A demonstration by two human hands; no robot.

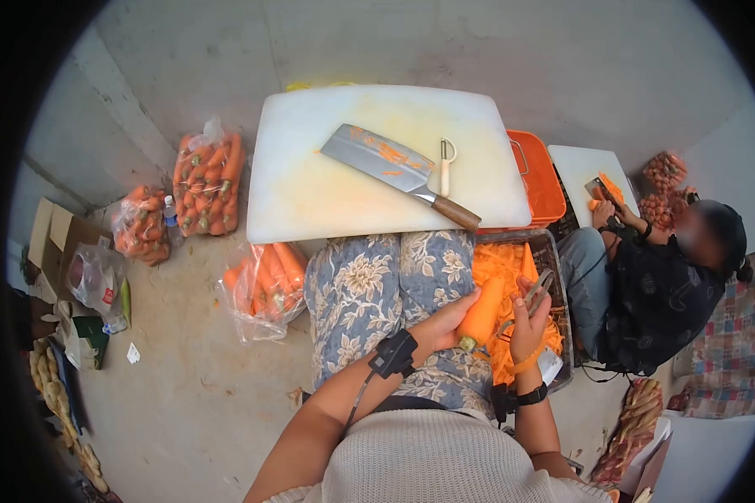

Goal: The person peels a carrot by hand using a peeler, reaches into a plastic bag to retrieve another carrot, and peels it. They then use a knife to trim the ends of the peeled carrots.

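My left hand (445, 327) grips an orange carrot (481, 313) by its stem end, holding it over my lap and a dark crate (559, 277) of orange peelings. My right hand (528, 323) holds a metal peeler (538, 289) just right of the carrot. On the white cutting board (310, 193) ahead of my knees lie a cleaver (394, 172) with a wooden handle and a second small peeler (446, 163).
Clear bags of carrots (208, 180) (143, 225) (264, 285) sit on the concrete floor at left. An orange tub (537, 176) stands right of the board. A seated person (654, 293) at right cuts carrot on another white board (583, 163). Cardboard boxes (54, 243) far left.
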